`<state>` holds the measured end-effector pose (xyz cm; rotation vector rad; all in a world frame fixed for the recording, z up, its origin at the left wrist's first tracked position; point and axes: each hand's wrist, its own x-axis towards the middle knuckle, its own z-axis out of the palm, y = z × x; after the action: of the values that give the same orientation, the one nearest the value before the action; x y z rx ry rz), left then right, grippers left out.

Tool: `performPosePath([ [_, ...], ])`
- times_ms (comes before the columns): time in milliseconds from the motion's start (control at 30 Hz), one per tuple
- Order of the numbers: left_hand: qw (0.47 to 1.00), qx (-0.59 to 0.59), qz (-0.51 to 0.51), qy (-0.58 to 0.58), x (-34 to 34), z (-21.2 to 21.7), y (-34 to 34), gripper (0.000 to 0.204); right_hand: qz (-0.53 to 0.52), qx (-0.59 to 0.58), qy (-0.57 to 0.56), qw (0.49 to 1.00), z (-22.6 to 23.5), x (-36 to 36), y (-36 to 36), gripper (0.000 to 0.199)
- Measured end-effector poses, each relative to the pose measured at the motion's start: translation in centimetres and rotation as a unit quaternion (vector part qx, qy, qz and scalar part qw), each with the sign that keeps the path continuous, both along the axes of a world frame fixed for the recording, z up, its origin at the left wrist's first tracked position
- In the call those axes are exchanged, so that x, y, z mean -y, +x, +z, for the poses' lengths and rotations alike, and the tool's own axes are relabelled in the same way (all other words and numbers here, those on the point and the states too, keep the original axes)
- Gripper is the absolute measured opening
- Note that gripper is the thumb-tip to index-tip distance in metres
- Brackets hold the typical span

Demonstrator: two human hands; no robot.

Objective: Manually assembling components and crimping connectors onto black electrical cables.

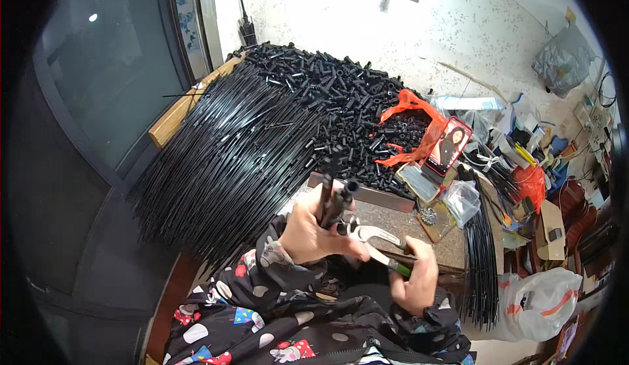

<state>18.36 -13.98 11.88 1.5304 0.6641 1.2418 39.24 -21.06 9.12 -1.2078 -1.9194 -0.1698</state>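
Note:
Several short black plastic tubes (337, 205) stand bunched in my left hand (304, 234), its fingers closed round them. My right hand (417, 283) grips a pair of pliers (379, 232) with silver jaws and dark and green handles. The jaws meet the lower end of the tubes beside my left thumb; whether they clamp one is too small to tell. Beyond my hands lies a big heap of similar black tubes (341, 80). Long thin black rods (223, 162) fan out in a thick pile to the left.
A metal strip (373, 194) edges the heap. An orange-red plastic bag (429, 126) and a propped phone (448, 145) stand right of it. Small metal pieces (428, 217), a clear bag (462, 202) and a rod bundle (481, 253) lie nearer. A wooden board (171, 121) borders the left pile.

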Motion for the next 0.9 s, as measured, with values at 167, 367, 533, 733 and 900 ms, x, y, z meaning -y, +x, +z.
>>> performPosePath([
  [167, 0.994, 0.08, -0.051, -0.047, 0.0, -0.6, 0.9, 0.051, 0.248, -0.242, -0.538, 0.769, 0.4, 3.1, -1.6, 0.023],
  [367, 1.0, 0.017, 0.018, -0.004, 1.2, 0.4, 1.3, 0.046, 0.349, -0.394, -0.679, 0.513, 2.5, 2.1, 0.0, 0.058],
  [533, 0.999, 0.016, 0.031, -0.013, 0.5, -0.1, 2.7, 0.038, 0.337, -0.41, -0.633, 0.564, -1.1, 2.3, 0.1, 0.046],
  [733, 0.984, 0.043, 0.077, -0.156, 0.7, -2.0, 5.9, 0.029, 0.202, -0.468, -0.624, 0.592, -5.4, 3.5, -1.7, 0.018],
  [900, 0.994, -0.005, 0.107, -0.031, -1.4, -5.9, 5.0, 0.041, 0.053, -0.415, -0.502, 0.757, -6.8, -0.4, 0.4, 0.02],
])
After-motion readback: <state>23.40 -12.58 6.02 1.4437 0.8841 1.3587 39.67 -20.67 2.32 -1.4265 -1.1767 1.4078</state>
